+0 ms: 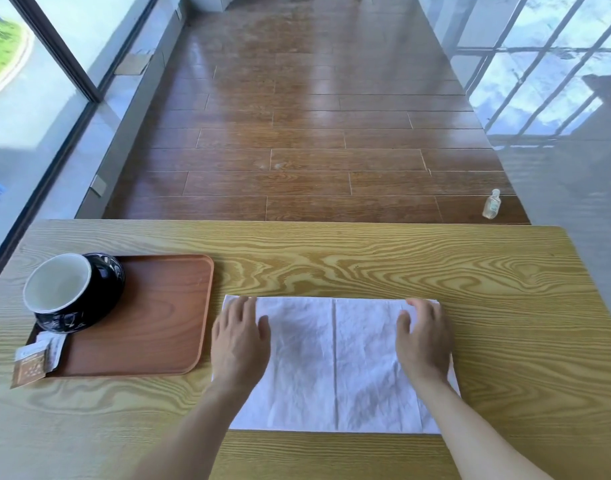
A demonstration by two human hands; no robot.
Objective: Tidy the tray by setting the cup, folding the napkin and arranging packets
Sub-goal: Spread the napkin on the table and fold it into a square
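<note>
At the far left, the cup (66, 292) is lying tipped on its side on the tray (151, 320), with the packets (37, 358) hanging over the tray's near-left corner. Right of the tray, I am pressing my left hand (240, 344) flat, fingers open, on the napkin (331, 368) spread on the table (366, 258). My right hand (423, 341) is resting open on its right side, gripping nothing.

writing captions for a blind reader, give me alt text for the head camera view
Both hands, left hand and right hand, press flat on a white napkin spread on a wooden table. To the left, a tray holds a cup and packets.
</note>
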